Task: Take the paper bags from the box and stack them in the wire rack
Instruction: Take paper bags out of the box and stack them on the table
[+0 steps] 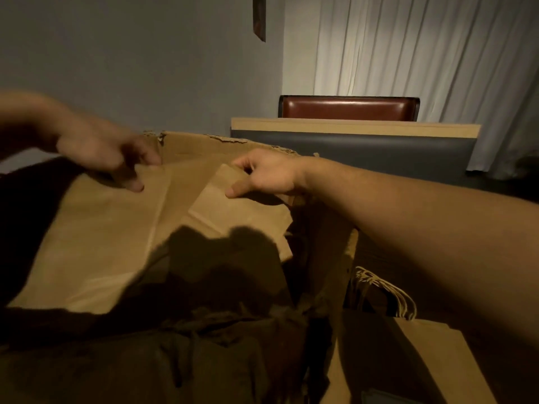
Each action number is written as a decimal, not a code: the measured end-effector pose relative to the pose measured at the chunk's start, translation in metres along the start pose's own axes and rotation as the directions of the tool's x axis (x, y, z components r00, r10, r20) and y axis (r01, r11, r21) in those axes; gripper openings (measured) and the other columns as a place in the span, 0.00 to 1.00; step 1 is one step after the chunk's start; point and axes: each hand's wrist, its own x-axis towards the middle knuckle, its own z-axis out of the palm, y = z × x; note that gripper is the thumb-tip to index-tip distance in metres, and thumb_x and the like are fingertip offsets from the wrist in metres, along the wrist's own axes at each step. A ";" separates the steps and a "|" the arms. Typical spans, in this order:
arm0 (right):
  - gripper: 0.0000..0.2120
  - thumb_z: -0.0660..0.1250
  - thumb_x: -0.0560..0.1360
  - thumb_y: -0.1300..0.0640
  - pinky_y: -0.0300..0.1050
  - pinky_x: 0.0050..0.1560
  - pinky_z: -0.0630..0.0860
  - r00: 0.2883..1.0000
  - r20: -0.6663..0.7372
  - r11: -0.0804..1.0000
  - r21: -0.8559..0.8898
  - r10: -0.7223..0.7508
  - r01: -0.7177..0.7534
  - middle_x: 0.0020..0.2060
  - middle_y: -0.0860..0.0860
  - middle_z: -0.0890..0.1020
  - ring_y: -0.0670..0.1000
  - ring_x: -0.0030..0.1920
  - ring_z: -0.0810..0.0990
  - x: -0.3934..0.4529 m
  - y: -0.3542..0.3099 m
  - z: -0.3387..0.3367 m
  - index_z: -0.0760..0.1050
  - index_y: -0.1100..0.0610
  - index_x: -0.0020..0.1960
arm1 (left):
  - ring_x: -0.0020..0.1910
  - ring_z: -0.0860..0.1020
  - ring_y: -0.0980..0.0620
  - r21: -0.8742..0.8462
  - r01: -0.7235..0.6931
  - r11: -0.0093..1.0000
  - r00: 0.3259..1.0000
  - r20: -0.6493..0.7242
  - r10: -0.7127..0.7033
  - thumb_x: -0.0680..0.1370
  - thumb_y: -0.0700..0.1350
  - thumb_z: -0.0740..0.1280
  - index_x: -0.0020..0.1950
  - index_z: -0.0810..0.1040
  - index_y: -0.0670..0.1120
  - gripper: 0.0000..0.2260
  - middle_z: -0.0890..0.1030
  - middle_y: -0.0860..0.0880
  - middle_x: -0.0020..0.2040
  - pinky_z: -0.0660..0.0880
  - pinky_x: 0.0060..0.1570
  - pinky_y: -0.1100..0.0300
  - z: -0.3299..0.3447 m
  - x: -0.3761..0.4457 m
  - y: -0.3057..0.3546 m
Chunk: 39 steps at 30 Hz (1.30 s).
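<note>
Head view: flat brown paper bags [140, 228] at frame centre are pinched at their far edge by left hand [99, 150] and right hand [262, 176], and should be lifted level, clear of the torn brown cardboard box [204, 144].

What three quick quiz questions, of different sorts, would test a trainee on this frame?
1. True or false: both hands grip paper bags.
2. What stands behind the table? A) red-brown chair B) ladder C) fridge
3. Fill in: the bags lie in a torn cardboard ____.

Key
1. True: left hand and right hand each pinch the flat paper bags.
2. A, chair.
3. box.
</note>
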 end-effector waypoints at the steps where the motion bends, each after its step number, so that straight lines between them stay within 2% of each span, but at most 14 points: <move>1: 0.08 0.71 0.76 0.51 0.54 0.61 0.78 0.992 -0.099 0.992 -0.108 -0.077 0.066 0.54 0.50 0.81 0.51 0.54 0.80 -0.002 -0.007 -0.002 0.78 0.54 0.51 | 0.24 0.78 0.61 0.027 0.014 1.000 0.997 -0.077 -0.012 0.72 0.38 0.77 0.62 0.80 0.46 0.19 0.82 0.57 0.27 0.72 0.22 0.69 -0.013 -0.008 0.000; 4: 0.08 0.69 0.76 0.46 0.52 0.71 0.66 0.893 -0.263 0.865 -0.452 -0.364 0.219 0.66 0.49 0.69 0.50 0.65 0.66 -0.011 -0.030 -0.012 0.75 0.47 0.52 | 0.27 0.79 0.54 0.015 0.004 1.000 0.987 -0.161 -0.001 0.74 0.37 0.74 0.55 0.80 0.47 0.12 0.83 0.52 0.30 0.73 0.28 0.62 -0.043 -0.032 0.013; 7: 0.11 0.66 0.79 0.47 0.48 0.73 0.62 0.825 -0.286 0.814 -0.491 -0.487 0.310 0.72 0.50 0.67 0.51 0.72 0.63 -0.033 -0.070 -0.028 0.76 0.49 0.60 | 0.39 0.83 0.53 0.117 -0.033 0.993 0.991 -0.128 0.049 0.76 0.41 0.73 0.52 0.82 0.52 0.08 0.86 0.54 0.38 0.78 0.41 0.55 -0.056 -0.065 0.031; 14: 0.07 0.67 0.79 0.50 0.39 0.49 0.71 0.870 -0.268 0.849 -0.461 -0.413 0.260 0.46 0.43 0.75 0.42 0.46 0.74 -0.071 -0.128 -0.040 0.72 0.49 0.55 | 0.45 0.75 0.57 0.379 -0.064 0.923 0.952 -0.255 0.170 0.79 0.44 0.68 0.62 0.74 0.54 0.12 0.76 0.57 0.46 0.72 0.42 0.59 -0.063 -0.132 0.068; 17: 0.14 0.72 0.76 0.51 0.37 0.45 0.74 0.873 -0.280 0.887 -0.357 -0.400 0.292 0.45 0.43 0.74 0.43 0.45 0.76 -0.089 -0.137 -0.042 0.68 0.50 0.55 | 0.46 0.75 0.53 0.516 -0.040 0.856 0.942 -0.267 0.205 0.79 0.45 0.67 0.66 0.73 0.54 0.16 0.73 0.57 0.44 0.71 0.46 0.57 -0.061 -0.157 0.082; 20: 0.17 0.73 0.75 0.54 0.41 0.48 0.78 0.940 -0.166 0.925 -0.295 -0.298 0.241 0.51 0.47 0.78 0.47 0.51 0.79 -0.102 -0.141 -0.034 0.71 0.51 0.60 | 0.46 0.75 0.51 0.583 -0.064 0.810 0.933 -0.254 0.257 0.78 0.45 0.66 0.59 0.74 0.56 0.11 0.74 0.57 0.43 0.71 0.43 0.57 -0.051 -0.176 0.095; 24: 0.05 0.70 0.77 0.54 0.45 0.50 0.76 0.984 -0.091 0.903 -0.416 -0.154 0.103 0.40 0.45 0.80 0.46 0.44 0.80 -0.108 -0.138 -0.018 0.76 0.47 0.44 | 0.48 0.75 0.52 0.686 0.002 0.728 0.924 -0.280 0.261 0.78 0.46 0.66 0.62 0.72 0.58 0.14 0.76 0.55 0.48 0.70 0.39 0.57 -0.034 -0.180 0.104; 26: 0.06 0.70 0.78 0.54 0.43 0.50 0.75 0.968 -0.212 0.949 -0.308 -0.136 0.066 0.41 0.46 0.81 0.46 0.46 0.80 -0.116 -0.135 -0.023 0.76 0.47 0.43 | 0.53 0.75 0.48 0.672 0.013 0.740 0.782 -0.468 0.411 0.77 0.45 0.68 0.65 0.72 0.55 0.17 0.78 0.50 0.56 0.72 0.46 0.53 -0.036 -0.184 0.102; 29: 0.01 0.70 0.78 0.54 0.41 0.48 0.74 0.898 -0.438 0.999 -0.013 -0.044 0.043 0.43 0.47 0.81 0.45 0.46 0.80 -0.127 -0.132 -0.046 0.78 0.50 0.48 | 0.61 0.72 0.36 0.604 -0.044 0.795 0.221 -0.771 0.598 0.77 0.44 0.65 0.66 0.73 0.45 0.17 0.74 0.39 0.64 0.70 0.57 0.41 -0.047 -0.208 0.102; 30: 0.01 0.70 0.78 0.54 0.41 0.48 0.74 0.862 -0.507 0.993 0.102 -0.006 0.066 0.43 0.46 0.81 0.45 0.45 0.79 -0.131 -0.133 -0.054 0.78 0.50 0.48 | 0.60 0.73 0.35 0.572 -0.081 0.816 0.111 -0.809 0.578 0.77 0.45 0.63 0.64 0.74 0.43 0.16 0.74 0.37 0.62 0.70 0.55 0.42 -0.047 -0.214 0.103; 31: 0.02 0.70 0.78 0.54 0.42 0.48 0.75 0.818 -0.575 0.975 0.197 0.028 0.105 0.44 0.47 0.82 0.45 0.45 0.80 -0.136 -0.135 -0.062 0.78 0.50 0.49 | 0.57 0.74 0.36 0.530 -0.129 0.838 0.087 -0.836 0.542 0.77 0.46 0.62 0.61 0.75 0.43 0.14 0.75 0.38 0.59 0.71 0.53 0.43 -0.044 -0.219 0.105; 33: 0.04 0.71 0.77 0.54 0.46 0.52 0.78 0.723 -0.684 0.922 0.334 0.092 0.198 0.47 0.47 0.83 0.48 0.48 0.81 -0.143 -0.140 -0.076 0.76 0.48 0.49 | 0.53 0.76 0.42 0.395 -0.252 0.883 0.236 -0.860 0.452 0.77 0.47 0.63 0.58 0.76 0.46 0.12 0.77 0.43 0.53 0.73 0.50 0.48 -0.026 -0.213 0.106; 36: 0.07 0.71 0.77 0.55 0.48 0.52 0.80 0.652 -0.741 0.829 0.459 0.160 0.319 0.48 0.49 0.83 0.49 0.49 0.82 -0.162 -0.147 -0.091 0.74 0.50 0.53 | 0.66 0.72 0.47 0.206 -0.240 0.949 0.569 -0.762 0.310 0.78 0.53 0.68 0.73 0.69 0.52 0.24 0.73 0.47 0.67 0.72 0.62 0.51 0.005 -0.189 0.104; 39: 0.10 0.72 0.77 0.56 0.46 0.50 0.80 0.593 -0.787 0.790 0.469 0.171 0.395 0.48 0.49 0.83 0.49 0.48 0.83 -0.180 -0.152 -0.097 0.75 0.53 0.57 | 0.78 0.57 0.46 0.053 -0.355 0.933 0.669 -0.683 0.293 0.75 0.60 0.70 0.81 0.51 0.57 0.40 0.55 0.49 0.80 0.61 0.75 0.50 0.010 -0.175 0.115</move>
